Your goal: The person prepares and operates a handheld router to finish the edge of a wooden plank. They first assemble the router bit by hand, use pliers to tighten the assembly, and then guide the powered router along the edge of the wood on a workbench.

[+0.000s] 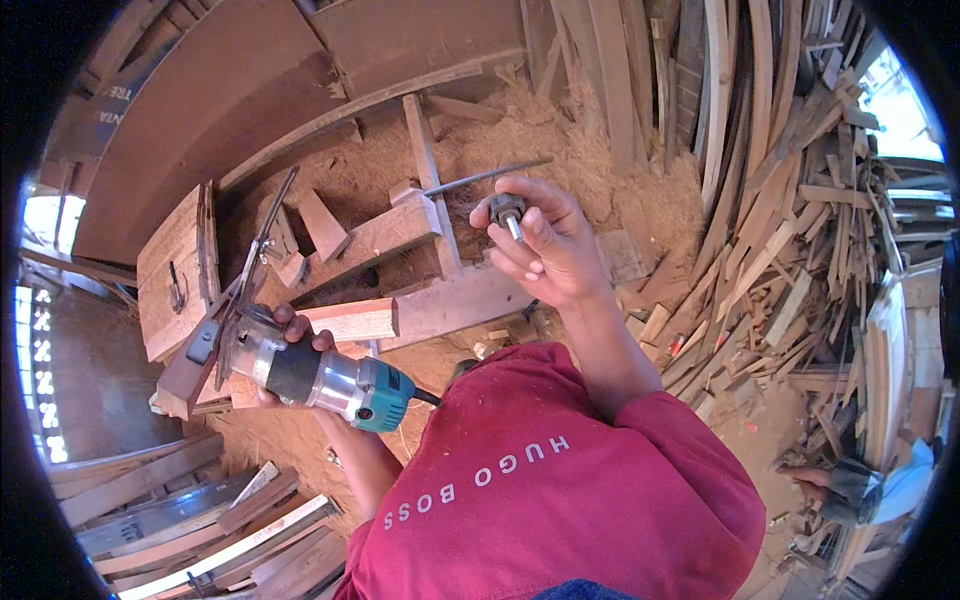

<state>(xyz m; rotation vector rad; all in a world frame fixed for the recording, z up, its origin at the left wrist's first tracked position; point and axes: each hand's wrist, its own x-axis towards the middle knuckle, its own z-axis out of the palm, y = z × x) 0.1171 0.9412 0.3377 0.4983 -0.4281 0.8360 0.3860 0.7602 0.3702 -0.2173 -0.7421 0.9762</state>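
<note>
My left hand [299, 328] is wrapped round the body of a trim router [318, 374] with a silver and black barrel and a teal motor cap. A black cord runs from the cap toward my red shirt. The router lies tilted, its base end to the left near a metal bar clamp [259, 243]. Raised over the bench at the centre, my right hand [560, 245] pinches a router bit [509, 212] with a dark cutter head and a shiny shank. The shank points toward me.
Below my hands is a wooden bench frame [450, 306] with wood blocks [350, 320] and a thin metal rod [490, 177]. Sawdust [540, 125] covers the ground behind. Scrap wood [765, 270] is heaped at right, planks [200, 530] at lower left. Another person [895, 485] is at far right.
</note>
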